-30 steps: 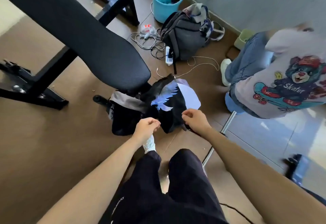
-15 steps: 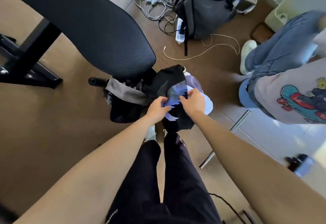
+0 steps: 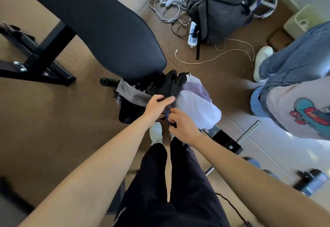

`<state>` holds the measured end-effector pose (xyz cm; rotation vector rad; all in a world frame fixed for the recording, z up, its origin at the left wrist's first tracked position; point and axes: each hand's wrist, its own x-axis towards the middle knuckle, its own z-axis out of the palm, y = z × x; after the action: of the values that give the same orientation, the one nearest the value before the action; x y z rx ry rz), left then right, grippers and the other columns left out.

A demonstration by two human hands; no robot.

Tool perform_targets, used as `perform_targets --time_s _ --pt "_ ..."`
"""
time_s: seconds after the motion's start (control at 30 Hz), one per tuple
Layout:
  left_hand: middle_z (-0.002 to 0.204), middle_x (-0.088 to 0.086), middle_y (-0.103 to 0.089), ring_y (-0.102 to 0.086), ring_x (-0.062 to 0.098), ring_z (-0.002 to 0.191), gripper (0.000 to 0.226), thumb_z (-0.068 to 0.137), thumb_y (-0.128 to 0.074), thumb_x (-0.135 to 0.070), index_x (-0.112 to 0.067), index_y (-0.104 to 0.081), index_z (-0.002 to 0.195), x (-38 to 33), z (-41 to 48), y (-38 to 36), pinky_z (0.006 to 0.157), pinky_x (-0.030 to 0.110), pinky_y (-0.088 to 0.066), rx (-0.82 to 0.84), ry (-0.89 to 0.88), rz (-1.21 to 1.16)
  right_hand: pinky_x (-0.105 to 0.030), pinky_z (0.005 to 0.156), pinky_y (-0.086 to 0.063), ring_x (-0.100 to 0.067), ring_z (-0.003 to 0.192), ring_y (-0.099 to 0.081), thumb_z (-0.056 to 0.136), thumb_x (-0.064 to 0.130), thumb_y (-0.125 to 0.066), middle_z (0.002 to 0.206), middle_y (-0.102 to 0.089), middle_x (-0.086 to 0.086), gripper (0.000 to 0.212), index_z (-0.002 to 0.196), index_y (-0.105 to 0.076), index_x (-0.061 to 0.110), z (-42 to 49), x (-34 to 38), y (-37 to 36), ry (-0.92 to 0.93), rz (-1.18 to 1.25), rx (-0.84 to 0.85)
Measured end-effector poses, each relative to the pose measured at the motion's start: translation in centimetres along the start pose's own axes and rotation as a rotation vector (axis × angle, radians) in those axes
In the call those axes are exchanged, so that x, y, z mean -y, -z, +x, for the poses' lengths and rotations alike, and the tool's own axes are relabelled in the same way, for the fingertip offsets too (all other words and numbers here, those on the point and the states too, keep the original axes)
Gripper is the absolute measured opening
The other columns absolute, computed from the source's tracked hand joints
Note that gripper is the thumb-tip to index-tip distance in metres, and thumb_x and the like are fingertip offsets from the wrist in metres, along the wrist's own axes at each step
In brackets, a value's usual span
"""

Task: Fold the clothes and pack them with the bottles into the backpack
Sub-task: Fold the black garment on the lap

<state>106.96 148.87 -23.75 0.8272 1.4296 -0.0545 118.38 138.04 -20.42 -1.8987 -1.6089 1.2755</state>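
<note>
Our right hand (image 3: pixel 182 125) is pinching the black-and-white garment's (image 3: pixel 196 109) near edge, and our left hand (image 3: pixel 158 105) is gripping its black fold alongside. We are holding it by the padded surface's (image 3: pixel 107 30) end; the grey backpack (image 3: pixel 219 10) is lying farther off.

A black-and-lilac garment (image 3: pixel 194 105) is bunched up just at the tip of the chair seat (image 3: pixel 107 30), with a grey backpack (image 3: pixel 219 10) slumped on the floor to that seat's right.
</note>
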Motion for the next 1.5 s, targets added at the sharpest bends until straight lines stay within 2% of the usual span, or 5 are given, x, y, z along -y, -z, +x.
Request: perform_targets --time_s 0.3,0.57,0.9,1.17,1.5 --pt "0.073 0.012 -0.029 -0.025 0.021 0.066 0.016 0.096 -0.043 -0.008 -0.012 -0.040 0.081 0.1 -4.7 2.7 0.065 0.035 -0.017 -0.210 0.022 0.008 -0.030 0.098 -0.049 -0.014 0.115 -0.060 0.090 0.025 -0.075 0.123 -0.065 0.004 0.019 0.105 -0.066 0.017 -3.7 0.5 0.8 -0.219 0.256 0.129" --pt "0.093 0.016 -0.057 -0.052 0.025 0.090 0.020 0.087 -0.046 -0.006 0.007 -0.059 0.094 0.9 -15.2 3.9 0.083 0.040 -0.036 -0.060 -0.102 -0.291 -0.030 0.103 -0.046 -0.014 0.118 -0.055 0.089 0.020 -0.076 0.131 -0.054 0.014 0.057 0.140 -0.052 0.020 -0.2 3.5 4.5 -0.293 0.402 0.128" --pt "0.071 0.017 -0.045 -0.043 0.031 0.069 0.024 0.051 -0.060 -0.013 0.004 -0.047 0.062 3.0 -20.6 6.8 0.067 0.038 -0.036 -0.007 -0.161 -0.525 -0.044 0.080 -0.051 -0.024 0.079 -0.061 0.080 0.008 -0.061 0.086 -0.070 -0.014 0.016 0.092 -0.068 -0.001 2.6 8.7 3.9 -0.043 0.218 0.358" --pt "0.104 0.015 -0.072 -0.071 0.021 0.084 0.034 0.103 -0.037 -0.009 -0.008 -0.071 0.101 3.3 -20.6 7.2 0.075 0.034 -0.058 -0.240 0.027 -0.498 -0.024 0.070 -0.047 -0.007 0.075 -0.059 0.085 -0.012 -0.047 0.079 -0.066 0.001 0.027 0.087 -0.064 0.008 0.9 10.5 5.5 -0.049 0.335 0.313" --pt "0.158 -0.003 -0.040 -0.027 0.015 0.145 0.075 0.073 -0.053 0.012 -0.027 -0.062 0.136 -0.4 -13.3 19.8 0.118 0.027 -0.024 -0.114 -0.650 0.577 -0.018 0.073 -0.044 -0.004 0.076 -0.060 0.079 -0.002 -0.046 0.080 -0.067 0.006 0.028 0.092 -0.068 0.009 5.6 16.2 1.8 0.034 0.155 0.345"
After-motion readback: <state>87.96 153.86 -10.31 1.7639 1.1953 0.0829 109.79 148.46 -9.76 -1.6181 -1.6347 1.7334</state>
